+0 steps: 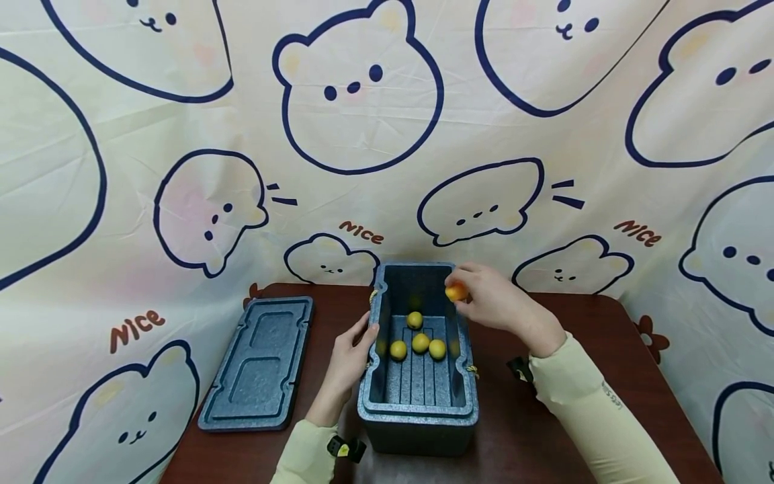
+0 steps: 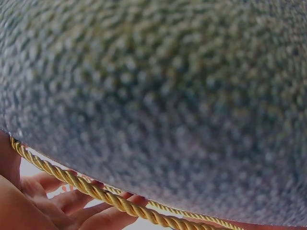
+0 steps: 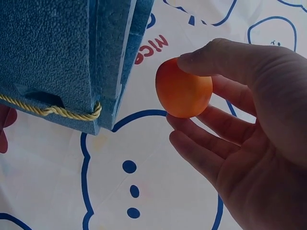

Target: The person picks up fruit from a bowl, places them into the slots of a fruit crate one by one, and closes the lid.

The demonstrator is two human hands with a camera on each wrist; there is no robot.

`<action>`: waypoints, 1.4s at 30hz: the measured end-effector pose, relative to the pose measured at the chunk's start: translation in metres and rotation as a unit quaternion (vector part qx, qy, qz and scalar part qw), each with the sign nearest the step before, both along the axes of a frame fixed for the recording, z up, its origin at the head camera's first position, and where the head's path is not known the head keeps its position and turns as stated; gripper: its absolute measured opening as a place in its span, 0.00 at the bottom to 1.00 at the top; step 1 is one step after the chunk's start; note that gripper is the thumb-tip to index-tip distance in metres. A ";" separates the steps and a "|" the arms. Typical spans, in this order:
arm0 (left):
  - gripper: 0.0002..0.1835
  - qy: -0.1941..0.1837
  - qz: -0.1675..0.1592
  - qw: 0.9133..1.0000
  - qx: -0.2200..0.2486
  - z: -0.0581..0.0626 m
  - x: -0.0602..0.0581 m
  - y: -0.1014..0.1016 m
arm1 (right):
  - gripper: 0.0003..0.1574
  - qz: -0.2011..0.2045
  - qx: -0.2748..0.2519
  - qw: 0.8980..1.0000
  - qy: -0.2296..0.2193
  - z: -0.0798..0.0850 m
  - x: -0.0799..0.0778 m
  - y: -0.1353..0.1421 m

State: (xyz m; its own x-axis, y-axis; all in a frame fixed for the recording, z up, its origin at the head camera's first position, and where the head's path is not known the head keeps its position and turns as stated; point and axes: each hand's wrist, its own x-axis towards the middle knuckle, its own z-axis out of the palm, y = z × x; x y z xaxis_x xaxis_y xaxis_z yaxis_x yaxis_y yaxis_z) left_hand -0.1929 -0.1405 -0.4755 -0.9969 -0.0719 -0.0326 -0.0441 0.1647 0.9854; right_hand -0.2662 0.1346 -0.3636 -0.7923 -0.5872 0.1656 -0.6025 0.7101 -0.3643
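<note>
A blue-grey foam box (image 1: 418,417) stands lidless on the table, several small yellow round fruits (image 1: 420,343) lying on its ribbed floor. Above its far right rim, my right hand (image 1: 492,302) pinches a smooth round orange-coloured fruit (image 3: 184,88) between thumb and fingers; its exact kind I cannot tell. My left hand (image 1: 351,353) rests against the box's left side, thumb by the rim. In the left wrist view, the fingers (image 2: 72,206) lie near a twisted gold rope (image 2: 96,189) along the box wall, which fills most of that view.
Left of the box, its blue-grey lid (image 1: 260,363) lies flat on the dark brown table (image 1: 514,430). A cartoon-printed cloth (image 1: 363,202) hangs behind and at both sides. Another gold rope (image 3: 53,111) runs along the box's outer right side.
</note>
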 end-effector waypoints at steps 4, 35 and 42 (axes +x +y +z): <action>0.33 0.000 0.002 1.000 -0.003 0.000 0.000 0.000 | 0.18 -0.002 0.006 1.000 -0.002 -0.001 0.001 -0.003; 0.32 0.001 0.004 1.000 -0.007 0.001 0.000 -0.001 | 0.18 0.035 0.014 0.999 -0.003 0.002 0.002 -0.026; 0.32 -0.002 0.002 1.000 -0.004 0.000 0.000 0.000 | 0.17 0.042 0.016 0.999 0.001 0.001 0.002 -0.029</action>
